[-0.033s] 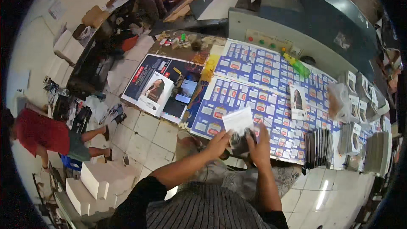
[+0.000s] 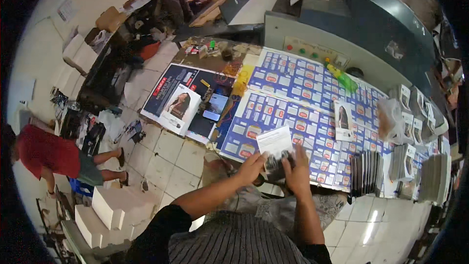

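In front of my body, at the near edge of the table, I hold a booklet [image 2: 275, 143], white at its top with a dark photo at its bottom. My left hand [image 2: 252, 167] pinches its left edge between thumb and fingers. Along its right side my right hand [image 2: 298, 172] is closed, thumb on the face and fingers by the edge. Beyond my right hand, a booklet with a portrait cover [image 2: 344, 121] lies on the blue printed sheets [image 2: 312, 95]. A row of dark-edged booklets [image 2: 366, 172] stands farther right.
Stacks of booklets [image 2: 404, 162] and a clear plastic bag [image 2: 391, 119] crowd the table's right end. A green bottle [image 2: 347, 82] lies at the back. On the left are a phone [image 2: 215, 106] and another portrait booklet [image 2: 181, 109]. A person in red [image 2: 51, 151] is at far left.
My right hand has shifted slightly down and left on the booklet. The booklet stays in both hands, almost in the same place.
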### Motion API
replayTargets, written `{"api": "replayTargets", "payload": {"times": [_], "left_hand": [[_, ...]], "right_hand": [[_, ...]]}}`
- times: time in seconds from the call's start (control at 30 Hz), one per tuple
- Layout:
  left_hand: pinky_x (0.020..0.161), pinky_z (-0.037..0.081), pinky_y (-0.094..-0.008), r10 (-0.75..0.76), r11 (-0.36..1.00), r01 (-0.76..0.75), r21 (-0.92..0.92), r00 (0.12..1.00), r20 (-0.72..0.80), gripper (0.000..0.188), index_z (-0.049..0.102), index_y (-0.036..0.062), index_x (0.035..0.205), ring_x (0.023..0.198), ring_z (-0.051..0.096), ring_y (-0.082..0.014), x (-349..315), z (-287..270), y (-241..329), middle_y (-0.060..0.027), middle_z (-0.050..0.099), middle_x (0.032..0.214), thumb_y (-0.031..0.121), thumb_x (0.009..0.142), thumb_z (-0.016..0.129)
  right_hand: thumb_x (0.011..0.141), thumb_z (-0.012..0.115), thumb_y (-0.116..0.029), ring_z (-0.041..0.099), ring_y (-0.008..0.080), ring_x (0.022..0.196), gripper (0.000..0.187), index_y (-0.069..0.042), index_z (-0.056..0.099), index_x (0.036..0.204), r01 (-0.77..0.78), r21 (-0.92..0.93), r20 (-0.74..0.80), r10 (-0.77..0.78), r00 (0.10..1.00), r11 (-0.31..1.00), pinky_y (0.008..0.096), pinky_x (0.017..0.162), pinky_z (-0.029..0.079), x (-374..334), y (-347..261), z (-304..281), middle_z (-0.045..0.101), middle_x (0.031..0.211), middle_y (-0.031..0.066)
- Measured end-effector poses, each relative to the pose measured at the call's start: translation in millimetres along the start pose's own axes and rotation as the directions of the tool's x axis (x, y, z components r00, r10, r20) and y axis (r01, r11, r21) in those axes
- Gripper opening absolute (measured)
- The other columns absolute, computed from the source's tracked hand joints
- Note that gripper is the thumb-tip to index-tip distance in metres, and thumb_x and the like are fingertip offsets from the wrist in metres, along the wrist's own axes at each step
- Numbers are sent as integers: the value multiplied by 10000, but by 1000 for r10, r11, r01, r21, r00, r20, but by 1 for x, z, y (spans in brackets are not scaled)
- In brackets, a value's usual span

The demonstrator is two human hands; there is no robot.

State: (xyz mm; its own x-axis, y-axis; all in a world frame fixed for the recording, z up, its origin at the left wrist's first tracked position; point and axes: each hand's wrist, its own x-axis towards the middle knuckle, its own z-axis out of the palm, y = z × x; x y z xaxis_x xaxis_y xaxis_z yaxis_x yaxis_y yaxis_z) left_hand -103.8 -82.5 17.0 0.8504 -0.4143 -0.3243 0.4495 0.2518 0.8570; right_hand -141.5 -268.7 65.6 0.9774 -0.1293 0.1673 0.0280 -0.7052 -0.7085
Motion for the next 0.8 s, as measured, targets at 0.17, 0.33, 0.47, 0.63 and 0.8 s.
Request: {"api": "replayTargets", "payload": {"times": [0.17,0.33,0.47,0.63,0.8], "left_hand": [[1013,433,-283,24,993,-26,-112,1000,-16,408,505,-11,1377,1173,525,-122,1,-6,4,-57,585,1287,263,1085,426],[1046,424,-327,-92,993,95,-68,995,40,636,426,14,1456,1231,530,-161,26,-57,-16,-96,543,1370,501,1048,414],[1105,374,-409,102,925,18,-381,951,293,814,262,78,1547,1354,451,-220,9,-39,34,-85,433,1502,634,978,433],[864,481,-308,211,899,-134,417,967,-144,403,583,92,1243,1017,578,-120,35,-53,34,-60,664,1132,142,882,755],[994,427,-442,375,342,-56,938,923,-82,578,487,101,1394,1226,538,-340,55,-25,35,-174,581,1311,106,858,702]], "right_hand": [[899,674,-165,392,469,1339,644,58,390,1432,125,-157,-75,-138,988,980,494,1120,330,-3,-29,11,391,1474,292],[885,701,-135,596,321,1076,444,18,561,1278,-34,146,73,23,997,989,420,930,469,4,-46,9,620,1210,196],[914,653,-43,607,119,904,227,-14,639,1139,-293,795,206,217,954,531,282,821,478,18,-52,3,688,1018,40],[891,649,-61,614,146,842,230,10,650,1110,-325,615,88,347,934,718,312,789,485,28,30,31,691,977,50],[828,698,-81,670,367,901,282,39,638,1076,-299,137,-89,313,946,944,399,813,511,29,90,46,691,960,215]]}}
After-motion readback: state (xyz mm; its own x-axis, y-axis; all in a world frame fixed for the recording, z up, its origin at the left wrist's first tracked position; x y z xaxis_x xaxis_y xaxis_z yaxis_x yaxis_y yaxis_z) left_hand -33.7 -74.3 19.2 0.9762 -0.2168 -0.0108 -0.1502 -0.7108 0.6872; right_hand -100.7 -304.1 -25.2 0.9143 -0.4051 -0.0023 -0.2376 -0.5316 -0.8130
